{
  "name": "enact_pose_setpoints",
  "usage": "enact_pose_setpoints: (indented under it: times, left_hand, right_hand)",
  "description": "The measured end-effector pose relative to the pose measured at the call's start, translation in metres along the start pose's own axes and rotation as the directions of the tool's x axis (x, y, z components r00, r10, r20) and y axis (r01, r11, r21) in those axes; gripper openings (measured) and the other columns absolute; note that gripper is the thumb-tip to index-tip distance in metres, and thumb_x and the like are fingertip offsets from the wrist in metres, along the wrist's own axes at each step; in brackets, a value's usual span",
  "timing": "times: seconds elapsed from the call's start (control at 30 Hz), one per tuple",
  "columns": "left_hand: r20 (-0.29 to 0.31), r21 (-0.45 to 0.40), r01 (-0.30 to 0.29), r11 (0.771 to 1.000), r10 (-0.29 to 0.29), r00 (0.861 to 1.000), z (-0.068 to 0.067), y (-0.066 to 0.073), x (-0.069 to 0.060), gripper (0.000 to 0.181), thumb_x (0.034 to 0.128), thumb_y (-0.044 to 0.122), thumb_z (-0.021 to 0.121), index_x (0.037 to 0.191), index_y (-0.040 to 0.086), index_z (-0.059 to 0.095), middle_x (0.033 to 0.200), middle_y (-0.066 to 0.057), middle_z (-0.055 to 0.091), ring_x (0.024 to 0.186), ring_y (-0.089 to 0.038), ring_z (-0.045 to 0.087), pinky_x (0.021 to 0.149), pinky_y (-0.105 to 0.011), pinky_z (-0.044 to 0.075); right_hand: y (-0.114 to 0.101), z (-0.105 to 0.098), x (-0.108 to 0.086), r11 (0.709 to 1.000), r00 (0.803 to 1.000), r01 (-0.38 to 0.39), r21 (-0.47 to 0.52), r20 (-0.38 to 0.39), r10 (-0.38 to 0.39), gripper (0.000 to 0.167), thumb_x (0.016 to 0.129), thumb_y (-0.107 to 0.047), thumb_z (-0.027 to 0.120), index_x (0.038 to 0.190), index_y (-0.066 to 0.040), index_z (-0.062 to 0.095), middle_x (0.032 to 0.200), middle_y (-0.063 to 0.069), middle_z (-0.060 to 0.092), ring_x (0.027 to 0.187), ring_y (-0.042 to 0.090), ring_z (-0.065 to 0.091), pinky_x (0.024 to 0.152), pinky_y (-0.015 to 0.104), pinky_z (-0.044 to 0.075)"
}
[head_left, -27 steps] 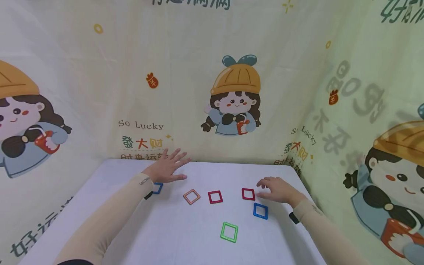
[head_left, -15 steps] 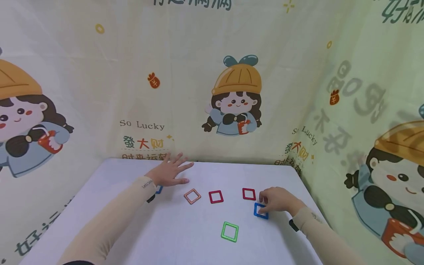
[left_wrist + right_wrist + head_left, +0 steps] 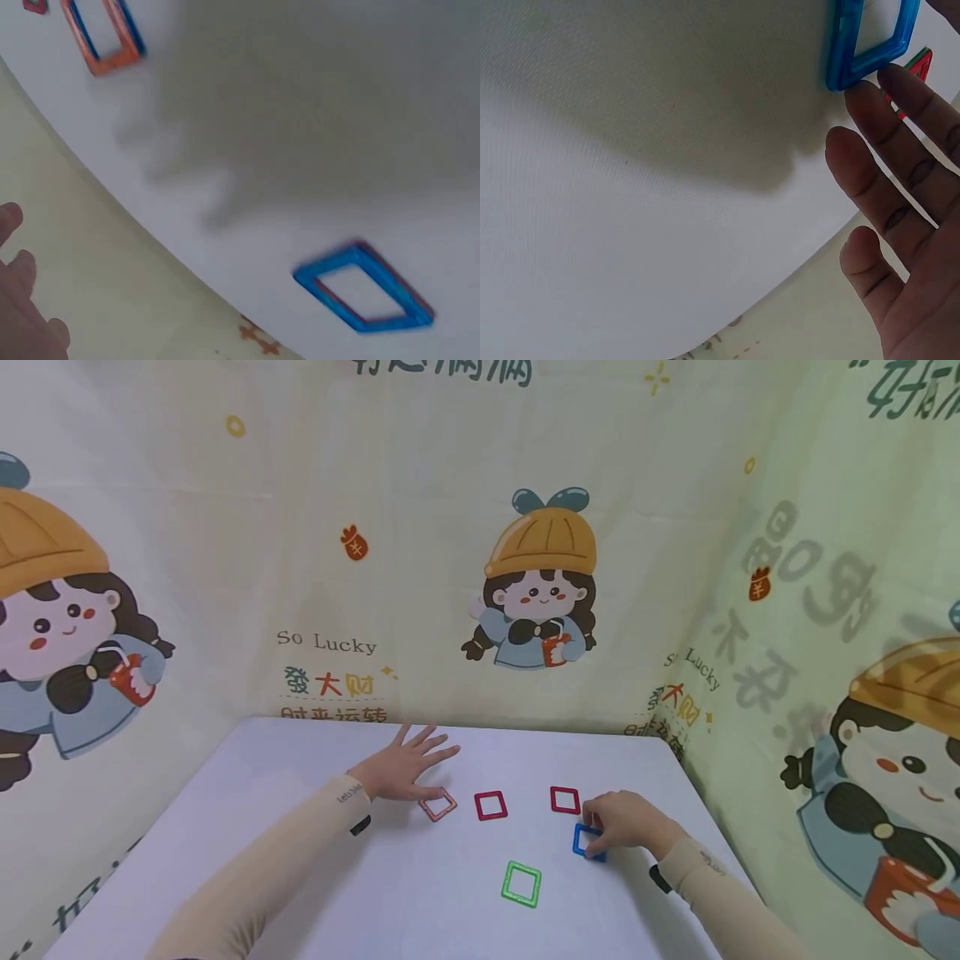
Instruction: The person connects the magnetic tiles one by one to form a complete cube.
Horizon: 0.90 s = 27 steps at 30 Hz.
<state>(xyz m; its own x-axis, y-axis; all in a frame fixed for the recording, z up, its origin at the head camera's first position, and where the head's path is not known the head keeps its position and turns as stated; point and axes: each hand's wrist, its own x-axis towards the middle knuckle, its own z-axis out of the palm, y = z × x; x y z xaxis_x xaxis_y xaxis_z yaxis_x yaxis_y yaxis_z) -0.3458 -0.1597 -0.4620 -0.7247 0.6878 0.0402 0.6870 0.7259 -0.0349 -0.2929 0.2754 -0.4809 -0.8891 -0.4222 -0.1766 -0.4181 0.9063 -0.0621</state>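
My right hand [image 3: 630, 820] holds a blue square magnetic tile [image 3: 576, 839], an open frame, on the white table. The thumb lies over its near edge and the fingers reach its far side. In the right wrist view, fingertips touch the edge of this blue tile [image 3: 870, 66]. My left hand [image 3: 405, 770] is spread, palm down, and holds nothing. Its thumb overlaps an orange square tile [image 3: 446, 812] in the head view; contact cannot be told. Another blue tile [image 3: 328, 260] shows in the left wrist view, while the left arm hides it from the head view.
Two red square tiles, one in the middle [image 3: 492, 817] and one right of it [image 3: 552, 800], lie flat. A green square tile [image 3: 506, 880] is nearer the front. Printed cloth [image 3: 420, 568] encloses the white table [image 3: 390, 893] at the back and sides.
My right hand has come from beside the right red tile down onto the blue tile. The left hand, still spread, has moved right and nearer, over the orange tile's edge.
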Motion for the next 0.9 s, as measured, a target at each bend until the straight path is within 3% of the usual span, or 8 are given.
enact_pose_setpoints:
  times: [0.13, 0.33, 0.57, 0.73, 0.9]
  left_hand:
    - [0.038, -0.060, -0.034, 0.998, 0.037, 0.999, -0.001, 0.024, 0.008, 0.082, 0.0974, 0.064, 0.055, 0.165, 0.030, 0.024, 0.169, -0.009, 0.031, 0.160, -0.035, 0.014, 0.126, -0.065, 0.005]
    - [0.105, -0.098, -0.087, 0.991, 0.097, 0.990, 0.009, 0.064, 0.024, 0.084, 0.0940, 0.068, 0.054, 0.165, 0.032, 0.025, 0.170, -0.003, 0.030, 0.161, -0.027, 0.014, 0.129, -0.056, 0.006]
    - [0.119, -0.078, -0.202, 0.976, 0.210, 0.970, 0.018, 0.117, 0.033, 0.082, 0.0907, 0.074, 0.058, 0.156, 0.025, 0.047, 0.162, 0.001, 0.044, 0.157, -0.017, 0.026, 0.129, -0.041, 0.019]
    - [0.133, -0.117, -0.275, 0.954, 0.290, 0.948, 0.026, 0.146, 0.039, 0.080, 0.0859, 0.075, 0.066, 0.150, 0.028, 0.054, 0.153, 0.007, 0.052, 0.146, -0.012, 0.044, 0.121, -0.033, 0.036]
    - [0.146, -0.174, -0.307, 0.936, 0.333, 0.932, 0.033, 0.160, 0.042, 0.076, 0.0807, 0.068, 0.077, 0.145, 0.033, 0.058, 0.138, 0.012, 0.057, 0.120, -0.002, 0.053, 0.103, -0.019, 0.047]
  right_hand:
    - [-0.001, 0.001, -0.002, 1.000, 1.000, 0.014, 0.008, -0.011, -0.014, 0.043, 0.071, -0.055, 0.091, 0.091, -0.024, 0.069, 0.074, -0.014, 0.055, 0.072, 0.008, 0.050, 0.070, 0.031, 0.047]
    - [-0.004, 0.000, -0.004, 0.999, 1.000, 0.005, 0.044, 0.001, -0.005, 0.045, 0.070, -0.055, 0.091, 0.092, -0.022, 0.069, 0.076, -0.012, 0.056, 0.074, 0.009, 0.050, 0.072, 0.033, 0.047]
    - [-0.005, 0.000, -0.006, 0.998, 1.000, -0.003, 0.065, 0.005, 0.003, 0.044, 0.071, -0.053, 0.092, 0.091, -0.021, 0.069, 0.075, -0.011, 0.056, 0.074, 0.010, 0.051, 0.072, 0.033, 0.047]
    - [-0.006, -0.001, -0.004, 0.996, 1.000, -0.001, 0.089, 0.015, -0.001, 0.044, 0.072, -0.051, 0.092, 0.094, -0.021, 0.069, 0.077, -0.010, 0.056, 0.075, 0.011, 0.051, 0.072, 0.034, 0.047]
    - [-0.006, 0.000, -0.001, 0.992, 1.000, -0.013, 0.129, 0.026, 0.010, 0.045, 0.073, -0.050, 0.092, 0.098, -0.020, 0.070, 0.080, -0.010, 0.058, 0.078, 0.012, 0.052, 0.075, 0.035, 0.050]
